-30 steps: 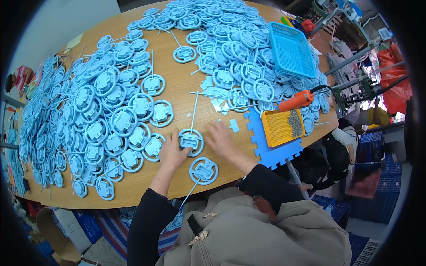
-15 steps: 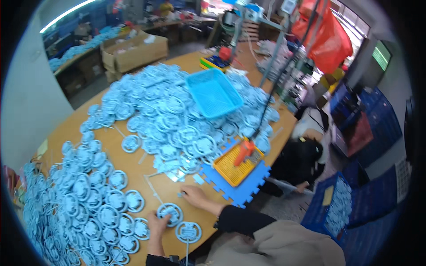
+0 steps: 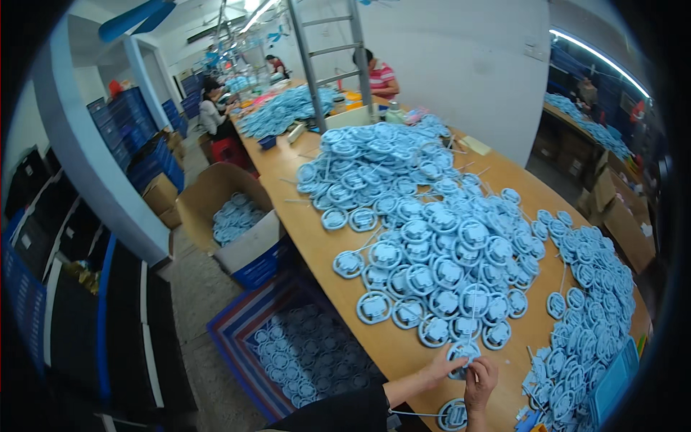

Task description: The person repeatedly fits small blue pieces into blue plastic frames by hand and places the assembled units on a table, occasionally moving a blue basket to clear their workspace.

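Note:
A light blue round plastic part (image 3: pixel 462 351), a ring with a shaped plate across its middle, is tilted up between my hands above the near table edge. My left hand (image 3: pixel 436 366) grips its left side, thumb on the face. My right hand (image 3: pixel 481 380) is closed at its lower right edge with fingertips pinched; whether a smaller piece is between them is hidden. Another such ring part (image 3: pixel 453 415) with a long thin stem lies on the table just below my hands. A big heap of the same parts (image 3: pixel 439 266) spreads beyond them.
More parts pile up on the right beside a blue plastic basket (image 3: pixel 615 378). Left of the wooden table (image 3: pixel 317 248) stand a striped-edged crate (image 3: pixel 237 353) and a cardboard box (image 3: pixel 209 194) holding parts. A metal ladder (image 3: pixel 317 65) rises at the table's far end; several people sit farther off.
The view has swung left, bringing the far table and floor crates into sight. My right hand, earlier apart from the ring part, now meets it, and the part is raised in my left hand.

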{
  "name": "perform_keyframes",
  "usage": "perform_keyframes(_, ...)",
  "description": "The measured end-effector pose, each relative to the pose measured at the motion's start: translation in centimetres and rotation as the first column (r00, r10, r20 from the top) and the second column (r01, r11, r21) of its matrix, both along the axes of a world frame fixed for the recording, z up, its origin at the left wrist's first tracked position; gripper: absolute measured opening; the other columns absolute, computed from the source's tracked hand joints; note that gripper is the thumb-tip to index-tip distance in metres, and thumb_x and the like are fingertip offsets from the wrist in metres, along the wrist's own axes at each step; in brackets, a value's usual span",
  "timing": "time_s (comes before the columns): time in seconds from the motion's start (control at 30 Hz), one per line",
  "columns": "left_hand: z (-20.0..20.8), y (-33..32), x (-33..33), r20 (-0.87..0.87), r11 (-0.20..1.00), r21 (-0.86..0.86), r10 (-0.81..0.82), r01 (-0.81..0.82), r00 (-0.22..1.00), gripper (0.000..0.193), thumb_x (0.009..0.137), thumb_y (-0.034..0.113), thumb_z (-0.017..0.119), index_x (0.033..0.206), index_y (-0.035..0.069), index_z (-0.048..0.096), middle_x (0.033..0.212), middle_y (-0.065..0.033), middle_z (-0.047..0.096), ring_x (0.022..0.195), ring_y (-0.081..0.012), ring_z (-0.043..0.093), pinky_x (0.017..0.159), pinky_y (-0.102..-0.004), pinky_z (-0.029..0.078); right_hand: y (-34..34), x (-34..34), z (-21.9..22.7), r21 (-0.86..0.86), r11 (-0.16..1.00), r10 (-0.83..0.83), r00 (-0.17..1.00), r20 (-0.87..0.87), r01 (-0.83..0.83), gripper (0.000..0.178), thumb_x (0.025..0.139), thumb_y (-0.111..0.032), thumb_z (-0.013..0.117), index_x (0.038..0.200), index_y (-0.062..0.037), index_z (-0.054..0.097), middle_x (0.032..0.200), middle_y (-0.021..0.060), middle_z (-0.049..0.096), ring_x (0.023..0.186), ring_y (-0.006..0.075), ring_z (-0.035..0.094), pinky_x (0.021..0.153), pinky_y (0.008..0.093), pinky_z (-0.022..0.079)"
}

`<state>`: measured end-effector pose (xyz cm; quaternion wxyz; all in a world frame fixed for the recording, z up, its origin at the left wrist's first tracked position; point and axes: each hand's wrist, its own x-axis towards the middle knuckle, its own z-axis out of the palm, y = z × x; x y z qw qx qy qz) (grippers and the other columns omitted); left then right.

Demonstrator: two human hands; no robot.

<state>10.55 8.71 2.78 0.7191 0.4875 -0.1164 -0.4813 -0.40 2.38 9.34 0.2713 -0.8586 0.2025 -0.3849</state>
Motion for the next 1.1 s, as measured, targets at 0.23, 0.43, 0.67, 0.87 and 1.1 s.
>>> perform_keyframes(0.23, -1.8, 4.8, 5.1, 0.232, 0.987, 0.043, 0.142, -0.156, 0.962, 0.041, 0.084, 0.016, 0.067, 0.118, 0.002, 0.049, 0.1, -0.0062, 0.06, 0.091, -0.0114, 0.057, 0.076, -0.0271, 0.049, 1.6, 4.4, -3.2, 0.474, 0.873, 0.092, 0.994, 0.066, -0.113, 0.036, 0.077, -0.001, 0.065, 0.112, -0.0015, 0.057, 0.099, 0.0092, 0.062, 0.095, 0.0256, 0.056, 0.087, 0.035, 0.046)
perform_keyframes(0.43, -2.5, 4.8, 4.5, 0.198, 0.997, -0.032, 0.081, -0.076, 0.977, 0.051, 0.08, 0.019, 0.068, 0.122, 0.001, 0.046, 0.107, -0.0128, 0.058, 0.097, -0.0187, 0.057, 0.081, -0.0333, 0.048, 1.0, 3.5, -7.2, 0.98, 0.148, 0.052, 0.99, 0.129, -0.136, 0.04, 0.09, -0.017, 0.059, 0.125, -0.0005, 0.047, 0.114, 0.0076, 0.058, 0.093, 0.0149, 0.06, 0.07, 0.0276, 0.054)
perform_keyframes(0.67, -0.1, 2.2, 3.1, 0.448, 0.994, 0.098, -0.095, 0.056, 0.889, 0.053, 0.078, 0.015, 0.071, 0.122, 0.001, 0.045, 0.106, -0.0103, 0.059, 0.098, -0.0178, 0.057, 0.084, -0.0351, 0.049, -0.5, 1.2, -8.5, 0.966, 0.247, -0.076, 0.992, 0.096, -0.075, 0.038, 0.091, -0.018, 0.059, 0.123, -0.0014, 0.047, 0.098, 0.0028, 0.06, 0.08, 0.0086, 0.056, 0.064, 0.0237, 0.047)
perform_keyframes(0.87, -0.5, -4.4, 9.4, 0.497, 0.906, 0.371, -0.381, 0.206, 0.78, 0.076, 0.074, 0.032, 0.074, 0.131, -0.005, 0.039, 0.121, -0.022, 0.054, 0.113, -0.0309, 0.053, 0.095, -0.0382, 0.042, -9.4, -7.3, -8.8, 0.924, 0.368, -0.422, 0.904, 0.064, 0.106, 0.04, 0.089, -0.025, 0.061, 0.121, -0.0055, 0.047, 0.089, 0.0054, 0.057, 0.072, 0.0132, 0.055, 0.062, 0.0262, 0.047)
perform_keyframes(1.1, 7.9, -16.9, 21.4, 0.306, 0.982, 0.165, 0.033, -0.087, 0.952, 0.084, 0.078, 0.024, 0.074, 0.141, 0.005, 0.022, 0.112, -0.0169, 0.055, 0.088, -0.023, 0.06, 0.069, -0.037, 0.051, -19.4, -16.1, -6.3, 0.906, 0.32, -0.682, 0.731, 0.018, 0.276, 0.028, 0.089, -0.025, 0.06, 0.109, -0.0046, 0.056, 0.09, 0.0068, 0.06, 0.077, 0.0195, 0.059, 0.068, 0.0324, 0.048)
